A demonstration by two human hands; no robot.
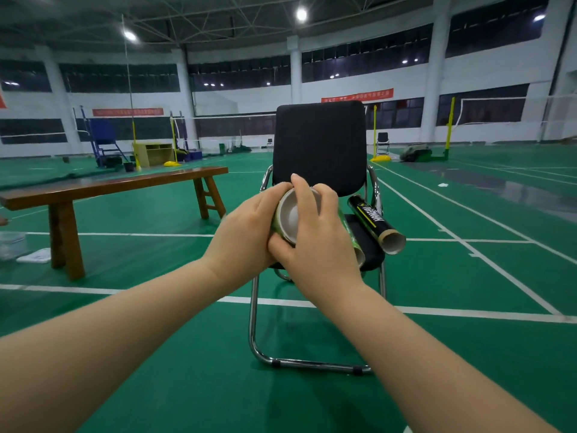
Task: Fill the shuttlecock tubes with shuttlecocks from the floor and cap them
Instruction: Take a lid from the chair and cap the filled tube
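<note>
I hold a green shuttlecock tube (276, 223) in front of the chair, its round end facing me. My left hand (246, 232) wraps around the tube's side. My right hand (315, 232) grips the pale cap (292, 215) at the tube's mouth, fingers over its rim. On the seat of the black chair (320, 145) lies another green tube (354, 242), partly hidden by my right hand. Beside it a black tube with yellow lettering (374, 223) lies with its open end toward me. No shuttlecocks show on the floor.
A long wooden bench (109, 185) stands to the left. Under its left end lie a clear plastic container (12, 245) and a white cloth (34, 256). Green court floor with white lines surrounds the chair. Yellow net posts (374, 135) and nets stand farther back.
</note>
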